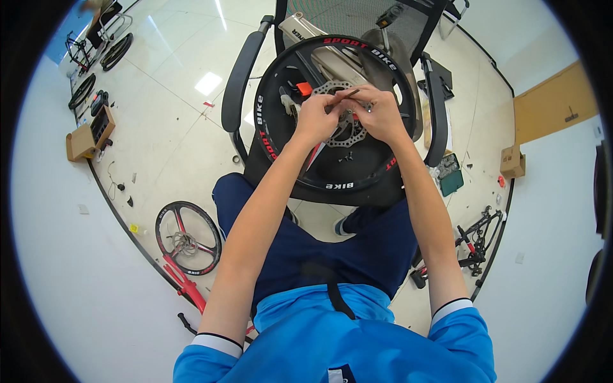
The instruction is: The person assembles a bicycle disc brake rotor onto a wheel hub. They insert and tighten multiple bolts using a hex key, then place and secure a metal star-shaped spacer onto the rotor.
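Observation:
A black three-spoke bicycle wheel (341, 186) lies flat on the seat of a black office chair, with a silver brake disc (345, 136) at its hub. Over the disc, my left hand (315, 118) has its fingers pinched together; what they hold is hidden. My right hand (380, 115), close beside it, is closed around a thin dark rod (350, 94) that looks like a hex key. Several small black bolts (345, 156) lie inside the wheel, below the disc. An orange-red piece (304, 89) is left of the disc.
Chair armrests (242, 80) flank the wheel, and a pale bicycle frame (308, 29) leans behind it. Another three-spoke wheel (189, 270) with a red fork (183, 281) is at floor left. A black frame (474, 252), a green case (451, 183) and cardboard box (513, 162) are right.

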Demonstrator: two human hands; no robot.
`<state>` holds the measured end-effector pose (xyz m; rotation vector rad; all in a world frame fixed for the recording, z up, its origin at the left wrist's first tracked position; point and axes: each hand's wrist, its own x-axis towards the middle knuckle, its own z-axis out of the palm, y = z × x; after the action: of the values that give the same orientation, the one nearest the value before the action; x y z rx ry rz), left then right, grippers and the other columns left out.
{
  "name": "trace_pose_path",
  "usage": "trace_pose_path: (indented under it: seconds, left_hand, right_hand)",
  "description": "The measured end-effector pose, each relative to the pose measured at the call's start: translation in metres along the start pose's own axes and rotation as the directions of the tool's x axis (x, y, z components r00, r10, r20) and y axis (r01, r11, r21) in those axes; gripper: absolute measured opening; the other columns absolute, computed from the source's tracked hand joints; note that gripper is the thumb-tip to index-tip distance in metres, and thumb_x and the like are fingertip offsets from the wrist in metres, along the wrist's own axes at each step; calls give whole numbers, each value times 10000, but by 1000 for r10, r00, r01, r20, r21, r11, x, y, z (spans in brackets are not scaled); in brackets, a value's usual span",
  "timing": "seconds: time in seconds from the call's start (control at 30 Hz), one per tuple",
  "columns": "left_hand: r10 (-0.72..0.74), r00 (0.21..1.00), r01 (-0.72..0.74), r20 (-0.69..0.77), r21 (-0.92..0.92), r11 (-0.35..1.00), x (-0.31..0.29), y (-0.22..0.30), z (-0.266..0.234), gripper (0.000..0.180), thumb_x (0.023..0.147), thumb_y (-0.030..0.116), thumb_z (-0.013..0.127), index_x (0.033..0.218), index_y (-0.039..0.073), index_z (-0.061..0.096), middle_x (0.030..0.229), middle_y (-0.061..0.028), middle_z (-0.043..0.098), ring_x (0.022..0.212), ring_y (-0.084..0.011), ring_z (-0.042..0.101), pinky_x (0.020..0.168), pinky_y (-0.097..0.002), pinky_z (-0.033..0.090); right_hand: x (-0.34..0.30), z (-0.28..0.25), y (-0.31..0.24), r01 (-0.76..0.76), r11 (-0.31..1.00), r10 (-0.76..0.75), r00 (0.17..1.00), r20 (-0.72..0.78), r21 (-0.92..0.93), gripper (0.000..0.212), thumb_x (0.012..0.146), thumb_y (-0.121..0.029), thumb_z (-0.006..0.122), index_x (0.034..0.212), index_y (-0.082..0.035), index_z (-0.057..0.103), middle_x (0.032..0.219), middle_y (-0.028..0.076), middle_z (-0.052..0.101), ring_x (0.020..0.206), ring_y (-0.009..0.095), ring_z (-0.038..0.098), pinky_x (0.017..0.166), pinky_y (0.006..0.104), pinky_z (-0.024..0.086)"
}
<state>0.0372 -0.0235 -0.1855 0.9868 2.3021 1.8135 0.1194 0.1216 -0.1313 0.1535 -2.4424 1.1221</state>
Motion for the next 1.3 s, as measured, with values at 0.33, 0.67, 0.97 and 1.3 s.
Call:
trace_pose_path:
  seconds: [0.33, 0.67, 0.97, 1.3]
  left_hand:
    - [-12, 987, 2, -157, -60, 998, -9, 15, 3, 175, 806, 47, 697, 961, 13, 771, 756, -142, 728, 661, -190, 703, 620, -295, 520]
    - [39, 997, -45, 63, 96, 994, 0, 12, -6, 201, 861, 90, 670, 1023, -4, 743, 749, -176, 712, 652, -250, 714, 627, -295, 529]
    - [141, 978, -160, -154, -120, 980, -16, 40, -16, 212, 806, 144, 790, 987, 33, 782, 914, -108, 759, 753, -197, 713, 687, -284, 537]
    - [339, 940, -332, -33, 143, 932, 3, 68, -25, 121, 812, 51, 723, 922, 40, 772, 849, -109, 718, 746, -257, 691, 676, -320, 534]
  right_hand:
    - [-3, 19, 10, -168, 979, 184, 971, -154, 112, 244, 741, -121, 866, 939, -14, 774, 859, 74, 751, 761, 149, 689, 737, 274, 535]
    - [-12, 14, 5, -23, 988, 49, 984, -173, 150, 185, 796, -46, 779, 980, -21, 778, 941, 91, 762, 982, 232, 696, 885, 330, 539]
    - [-13, 23, 7, -128, 988, 151, 937, -315, 90, 142, 775, -47, 775, 902, -2, 730, 827, 76, 727, 736, 146, 662, 700, 276, 526]
    - [-2, 33, 3, -54, 994, 81, 943, -322, 95, 161, 782, -28, 730, 939, 1, 704, 834, 90, 706, 765, 160, 680, 724, 288, 536]
